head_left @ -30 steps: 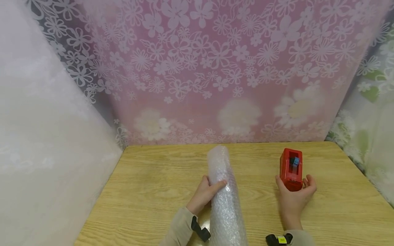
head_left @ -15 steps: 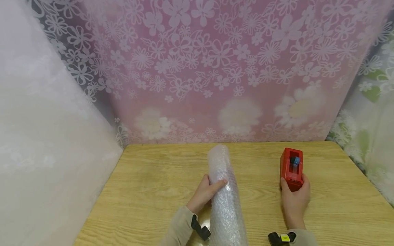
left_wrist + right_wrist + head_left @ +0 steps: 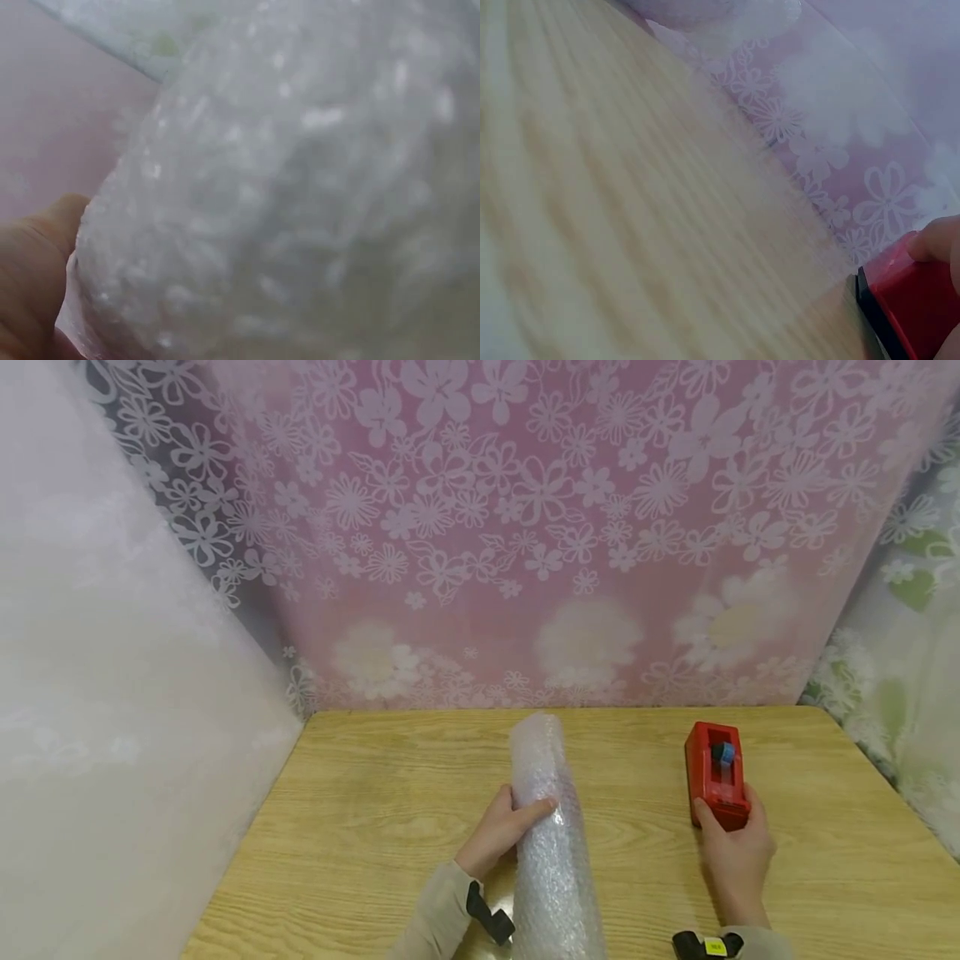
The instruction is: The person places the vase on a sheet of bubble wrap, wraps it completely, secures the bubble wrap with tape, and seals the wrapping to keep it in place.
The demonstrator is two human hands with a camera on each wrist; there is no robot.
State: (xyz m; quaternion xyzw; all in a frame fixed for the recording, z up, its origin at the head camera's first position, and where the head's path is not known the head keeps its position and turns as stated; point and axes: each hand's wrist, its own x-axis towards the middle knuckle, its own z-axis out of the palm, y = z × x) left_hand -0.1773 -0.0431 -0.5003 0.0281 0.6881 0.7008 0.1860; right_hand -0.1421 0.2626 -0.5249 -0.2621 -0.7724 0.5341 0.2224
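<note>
A long roll of bubble wrap (image 3: 553, 852) runs from the lower edge of the head view toward the back of the table. My left hand (image 3: 501, 831) holds it from its left side, thumb across the top; the fingers beneath are hidden. The bubble wrap (image 3: 270, 195) fills most of the left wrist view. At the right, a red tape dispenser (image 3: 701, 768) with a small blue-edged tape roll is gripped at its near end by my right hand (image 3: 738, 860), thumb on the left and fingers on the right. The dispenser (image 3: 915, 307) shows at the right wrist view's lower right corner.
Both things are on a wooden table (image 3: 375, 827). A pink flowered curtain (image 3: 480, 527) hangs along the back edge. A white sheet (image 3: 135, 693) stands at the left, and a green-and-white flowered curtain (image 3: 900, 677) at the right.
My right hand closed its fingers onto the tape dispenser's near end, and dispenser and hand have shifted slightly right and nearer. The left hand keeps its hold on the bubble wrap.
</note>
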